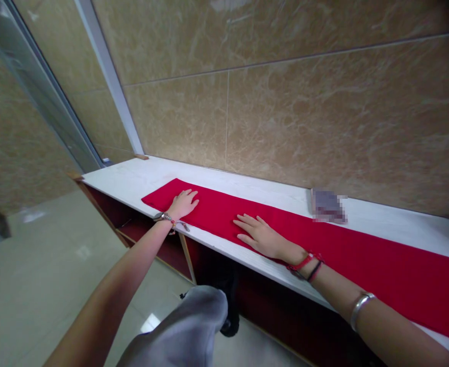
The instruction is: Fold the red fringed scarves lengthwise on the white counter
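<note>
A long strip of red cloth [217, 206] lies flat along the white top of a low cabinet, running off to the right edge of the view. My left hand [183, 204] rests palm down near the cloth's left end, fingers stretched out. Farther right, my right hand [262, 236] also lies flat on the cloth with its fingers spread. Neither hand grips anything. The cloth looks smooth between them, and its left end has a straight, slanted edge.
The white cabinet top [119, 178] stands against a tan marble-tiled wall [285, 117]. A blurred-out, flat dark item [328, 205] lies behind the cloth by the wall. Open dark-red shelves [167, 255] are below. My knee [194, 311] is in front of the cabinet.
</note>
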A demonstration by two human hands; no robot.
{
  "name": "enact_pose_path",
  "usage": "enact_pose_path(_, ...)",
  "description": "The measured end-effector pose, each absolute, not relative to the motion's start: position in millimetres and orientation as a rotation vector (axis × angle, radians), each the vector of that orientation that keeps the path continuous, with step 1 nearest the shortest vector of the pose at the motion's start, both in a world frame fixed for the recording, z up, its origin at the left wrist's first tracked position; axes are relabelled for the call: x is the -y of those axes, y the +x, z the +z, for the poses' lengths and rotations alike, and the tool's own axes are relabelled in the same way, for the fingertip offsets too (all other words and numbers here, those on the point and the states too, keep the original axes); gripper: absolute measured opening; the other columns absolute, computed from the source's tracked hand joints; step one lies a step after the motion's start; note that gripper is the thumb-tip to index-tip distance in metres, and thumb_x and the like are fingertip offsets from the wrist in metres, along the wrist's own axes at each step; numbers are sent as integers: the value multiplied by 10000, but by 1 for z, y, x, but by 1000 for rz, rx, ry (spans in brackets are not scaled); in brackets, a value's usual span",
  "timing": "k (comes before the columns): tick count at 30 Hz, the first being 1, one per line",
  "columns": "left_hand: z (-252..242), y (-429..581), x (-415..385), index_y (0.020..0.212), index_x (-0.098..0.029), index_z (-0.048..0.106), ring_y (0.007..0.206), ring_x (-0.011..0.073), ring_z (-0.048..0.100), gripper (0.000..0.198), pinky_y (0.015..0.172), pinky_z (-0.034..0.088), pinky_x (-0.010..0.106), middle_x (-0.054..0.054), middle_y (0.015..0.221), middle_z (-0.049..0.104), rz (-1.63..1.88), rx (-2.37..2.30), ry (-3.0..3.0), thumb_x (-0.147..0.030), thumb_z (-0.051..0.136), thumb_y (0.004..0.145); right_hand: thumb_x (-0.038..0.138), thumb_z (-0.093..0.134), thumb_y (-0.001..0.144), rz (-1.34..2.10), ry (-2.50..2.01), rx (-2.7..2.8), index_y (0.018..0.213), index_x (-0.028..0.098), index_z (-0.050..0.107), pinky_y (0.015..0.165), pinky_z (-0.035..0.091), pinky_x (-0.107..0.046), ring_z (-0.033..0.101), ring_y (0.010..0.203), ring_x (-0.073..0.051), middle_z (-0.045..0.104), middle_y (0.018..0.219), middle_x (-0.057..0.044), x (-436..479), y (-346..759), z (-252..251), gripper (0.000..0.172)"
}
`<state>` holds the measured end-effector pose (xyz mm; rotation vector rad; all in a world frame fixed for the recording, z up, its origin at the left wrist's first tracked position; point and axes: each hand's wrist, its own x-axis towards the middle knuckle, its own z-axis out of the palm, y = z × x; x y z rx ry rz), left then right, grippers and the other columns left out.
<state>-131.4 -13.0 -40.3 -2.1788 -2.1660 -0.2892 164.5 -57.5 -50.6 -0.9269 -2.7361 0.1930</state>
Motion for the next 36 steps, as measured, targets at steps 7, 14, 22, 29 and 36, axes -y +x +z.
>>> enact_pose_path(7,-22,-44,59,1195,-184,547,1183,177,444,398,1011,303,273,74,1271,519,-220,1280,-2989,-346,545,832,290,499,850,198,-962,2739,1191,123,559,958,399,-347,510,1127,-236,571,1212,-135,79,198,-13,384)
enact_pose_path(14,-8,-12,76,1035,-181,626,993,171,558,272,893,386,249,49,1053,629,-159,1160,-2988,-266,626,776,292,474,864,103,-1027,2803,1119,170,598,819,452,-299,571,1000,-221,610,1112,-111,106,198,-14,309)
enact_pose_path(22,1,-6,83,1026,-174,643,989,158,564,233,899,390,251,51,1057,638,-26,1167,-2940,-172,565,807,218,422,893,102,-1018,2800,1045,146,613,825,430,-271,581,978,-194,639,1030,-115,102,207,-22,254)
enact_pose_path(29,0,4,91,1036,-168,634,977,174,564,258,869,415,254,58,1068,617,24,1161,-2853,-158,550,792,241,456,884,134,-973,2789,1031,142,621,828,426,-266,584,981,-194,645,1019,-117,103,210,-22,242)
enact_pose_path(36,-2,7,90,994,-177,640,933,175,575,280,834,428,262,52,1007,637,50,1154,-2800,-85,464,797,257,470,878,177,-990,2785,1017,161,630,800,430,-251,601,945,-191,655,998,-105,102,212,-18,232)
